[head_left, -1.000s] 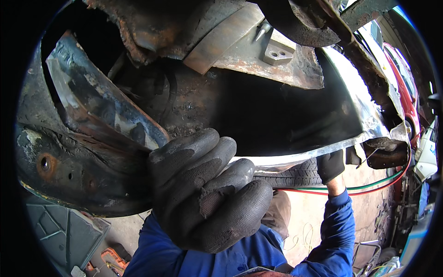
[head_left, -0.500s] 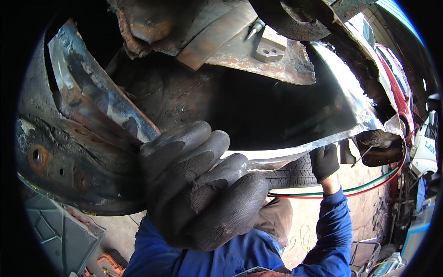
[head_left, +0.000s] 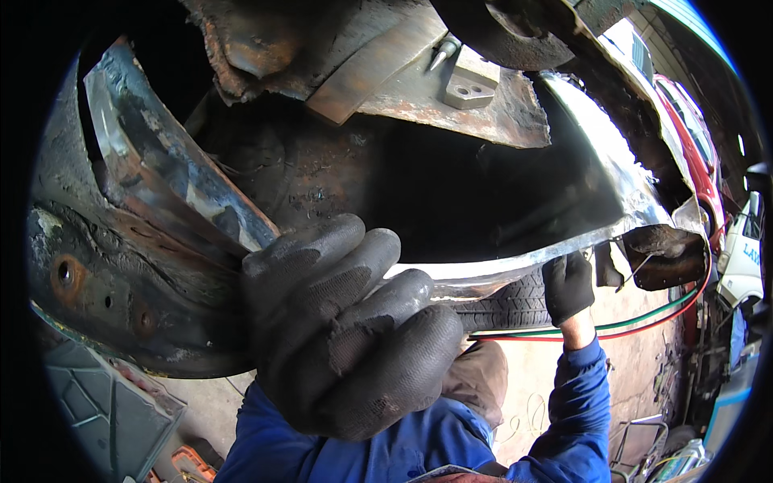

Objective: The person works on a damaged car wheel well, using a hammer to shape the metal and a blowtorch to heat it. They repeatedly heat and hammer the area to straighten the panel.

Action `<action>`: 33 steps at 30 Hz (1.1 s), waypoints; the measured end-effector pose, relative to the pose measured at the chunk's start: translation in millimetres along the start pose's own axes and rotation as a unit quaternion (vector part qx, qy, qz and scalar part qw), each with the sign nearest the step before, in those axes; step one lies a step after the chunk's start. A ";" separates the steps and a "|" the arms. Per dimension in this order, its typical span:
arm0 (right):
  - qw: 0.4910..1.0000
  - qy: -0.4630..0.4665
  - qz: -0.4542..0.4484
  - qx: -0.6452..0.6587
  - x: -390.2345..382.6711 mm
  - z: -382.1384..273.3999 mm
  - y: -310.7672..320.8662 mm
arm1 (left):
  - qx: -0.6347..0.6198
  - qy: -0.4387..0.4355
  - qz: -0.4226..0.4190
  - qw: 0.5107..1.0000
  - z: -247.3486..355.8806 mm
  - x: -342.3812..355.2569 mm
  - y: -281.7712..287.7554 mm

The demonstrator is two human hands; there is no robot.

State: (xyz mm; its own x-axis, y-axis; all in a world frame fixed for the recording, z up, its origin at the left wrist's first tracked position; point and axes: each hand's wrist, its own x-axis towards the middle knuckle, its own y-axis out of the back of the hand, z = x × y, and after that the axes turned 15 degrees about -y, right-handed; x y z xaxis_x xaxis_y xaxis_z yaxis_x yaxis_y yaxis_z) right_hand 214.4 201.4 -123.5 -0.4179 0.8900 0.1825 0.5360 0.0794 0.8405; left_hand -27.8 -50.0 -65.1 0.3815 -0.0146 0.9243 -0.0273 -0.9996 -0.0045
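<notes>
- While the left hand [head_left: 350, 330] curls, contents unclear, bright metal edging [head_left: 483, 270] runs right of it.
- Right hand [head_left: 568, 287], fingers bent, is at that edging; hold unclear.

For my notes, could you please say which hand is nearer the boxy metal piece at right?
Right. The right hand is a little left of the boxy metal piece; the left hand is much farther left.
</notes>
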 end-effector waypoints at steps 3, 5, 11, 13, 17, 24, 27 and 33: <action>1.000 0.007 0.000 0.021 0.8 -0.2 -3.0 | -0.016 0.088 -0.082 0.993 11.2 8.2 15.5; 0.998 0.022 0.003 0.058 -1.0 -0.9 -7.0 | 0.005 0.109 -0.113 0.988 17.7 10.0 20.6; 0.987 0.073 0.020 0.141 2.4 7.5 -23.7 | 0.018 0.087 -0.102 0.991 12.1 -0.2 21.4; 0.988 0.047 0.009 0.148 6.2 12.2 -28.9 | 0.009 0.064 -0.069 0.996 9.4 -2.0 16.6; 0.992 -0.039 -0.021 0.120 5.3 15.9 -36.6 | 0.032 0.040 -0.039 0.998 8.6 -0.6 8.8; 0.981 -0.039 -0.092 0.165 -5.4 17.6 -36.0 | 0.003 0.144 0.083 0.986 20.9 -6.5 -8.0; 0.962 -0.042 -0.135 0.233 -12.5 21.9 -35.2 | 0.001 0.180 0.104 0.978 24.6 1.0 -13.8; 0.911 -0.018 -0.138 0.389 -64.9 49.6 -48.6 | 0.064 0.199 0.038 0.977 31.9 18.1 -9.0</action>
State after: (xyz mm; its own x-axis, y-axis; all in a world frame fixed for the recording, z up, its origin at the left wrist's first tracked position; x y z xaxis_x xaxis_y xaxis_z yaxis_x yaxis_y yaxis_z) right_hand 251.9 162.1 -201.5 -0.5985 0.8011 -0.0084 0.7776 0.5835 0.2342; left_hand 8.8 -42.1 -60.5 -0.0068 -0.1048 0.9945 0.0833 -0.9911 -0.1039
